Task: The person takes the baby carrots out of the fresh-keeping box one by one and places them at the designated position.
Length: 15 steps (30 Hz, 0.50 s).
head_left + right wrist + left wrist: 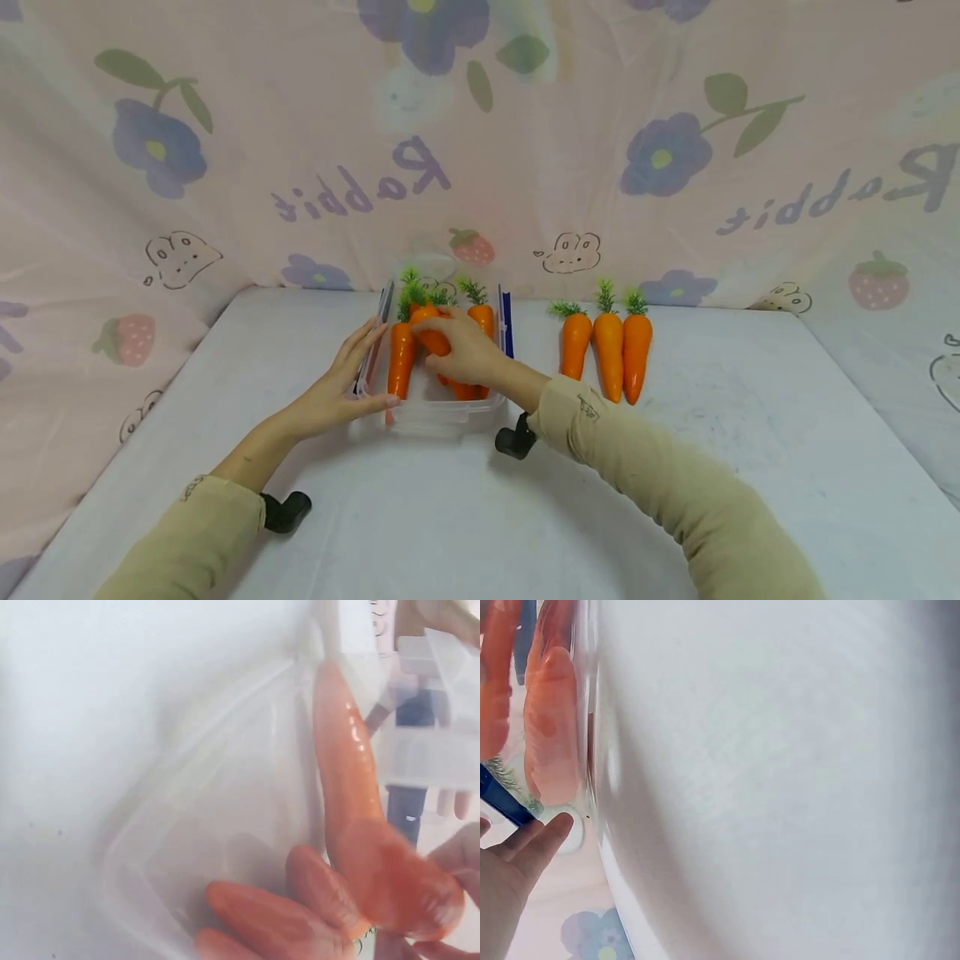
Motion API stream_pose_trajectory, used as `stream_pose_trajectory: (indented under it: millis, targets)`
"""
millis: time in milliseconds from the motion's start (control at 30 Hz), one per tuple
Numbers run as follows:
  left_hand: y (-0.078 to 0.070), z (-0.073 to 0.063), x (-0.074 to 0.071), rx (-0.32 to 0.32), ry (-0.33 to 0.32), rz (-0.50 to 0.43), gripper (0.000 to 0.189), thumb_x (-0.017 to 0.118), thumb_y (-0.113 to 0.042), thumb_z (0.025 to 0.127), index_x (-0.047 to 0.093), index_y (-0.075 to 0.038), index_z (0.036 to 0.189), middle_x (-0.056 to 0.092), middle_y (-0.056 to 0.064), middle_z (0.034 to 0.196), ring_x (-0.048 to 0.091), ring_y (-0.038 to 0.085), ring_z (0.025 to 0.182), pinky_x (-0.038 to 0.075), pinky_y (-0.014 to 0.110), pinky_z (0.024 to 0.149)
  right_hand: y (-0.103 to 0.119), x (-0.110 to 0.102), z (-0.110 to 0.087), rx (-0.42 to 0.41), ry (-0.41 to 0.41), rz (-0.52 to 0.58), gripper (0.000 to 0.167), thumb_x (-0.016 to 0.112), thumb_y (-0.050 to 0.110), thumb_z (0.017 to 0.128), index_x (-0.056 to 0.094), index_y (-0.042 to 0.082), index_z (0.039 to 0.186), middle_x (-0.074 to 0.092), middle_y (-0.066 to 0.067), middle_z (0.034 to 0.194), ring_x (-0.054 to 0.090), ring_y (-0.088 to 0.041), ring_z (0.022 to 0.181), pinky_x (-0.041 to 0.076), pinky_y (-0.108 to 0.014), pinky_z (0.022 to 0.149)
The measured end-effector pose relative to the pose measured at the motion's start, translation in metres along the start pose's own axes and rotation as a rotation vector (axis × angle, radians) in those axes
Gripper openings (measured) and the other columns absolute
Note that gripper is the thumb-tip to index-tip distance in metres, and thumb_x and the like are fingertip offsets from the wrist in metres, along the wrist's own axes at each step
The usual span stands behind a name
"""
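A clear plastic box with blue side latches stands on the table, holding several orange carrots with green tops. My left hand lies along its left side, fingers extended and thumb at the front rim. In the left wrist view, the fingertips are beside a blue latch. Reaching into the box, my right hand grips a carrot near its thick top. That carrot also shows in the right wrist view, fingers at its thick end. Another carrot lies along the box's left wall.
Right of the box, three more carrots lie side by side on the white table, tops pointing away. A patterned cloth hangs behind the table. Both wrists carry a small black camera.
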<state>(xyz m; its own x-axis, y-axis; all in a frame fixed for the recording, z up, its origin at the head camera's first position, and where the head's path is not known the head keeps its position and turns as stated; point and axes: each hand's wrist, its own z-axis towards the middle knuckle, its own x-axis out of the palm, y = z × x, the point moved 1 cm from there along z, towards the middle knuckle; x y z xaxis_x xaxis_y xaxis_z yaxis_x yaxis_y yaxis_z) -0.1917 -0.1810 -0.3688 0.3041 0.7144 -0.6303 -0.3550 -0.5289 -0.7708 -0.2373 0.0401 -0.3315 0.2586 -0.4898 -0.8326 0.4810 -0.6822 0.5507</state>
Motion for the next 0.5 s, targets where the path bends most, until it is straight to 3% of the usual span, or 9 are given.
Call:
stream_pose_trajectory:
  millis: [200,500]
  targets:
    - [-0.0004,-0.0003,0.0002,-0.008,0.009,0.007,0.095,0.072,-0.033,0.086,0.005,-0.035,0.154,-0.011,0.006,0.161,0.002,0.043,0.146,0.016,0.078,0.101,-0.0050,0.0003,-0.0032,-0.036,-0.153,0.117,0.045,0.061,0.012,0.090,0.058,0.022,0.134,0.035,-0.019,0.150,0.045,-0.037,0.130,0.044,-0.054,0.100]
    - [0.0007,0.0000,0.0007,-0.004,0.007,0.018,0.096,0.072,-0.033,0.086,0.005,-0.031,0.155,-0.011,0.005,0.161,0.003,0.043,0.146,0.015,0.076,0.103,-0.0046,-0.0022,-0.0085,-0.178,-0.369,0.206,0.041,0.065,0.012,0.088,0.063,0.015,0.129,0.043,-0.020,0.144,0.052,-0.037,0.124,0.053,-0.047,0.089]
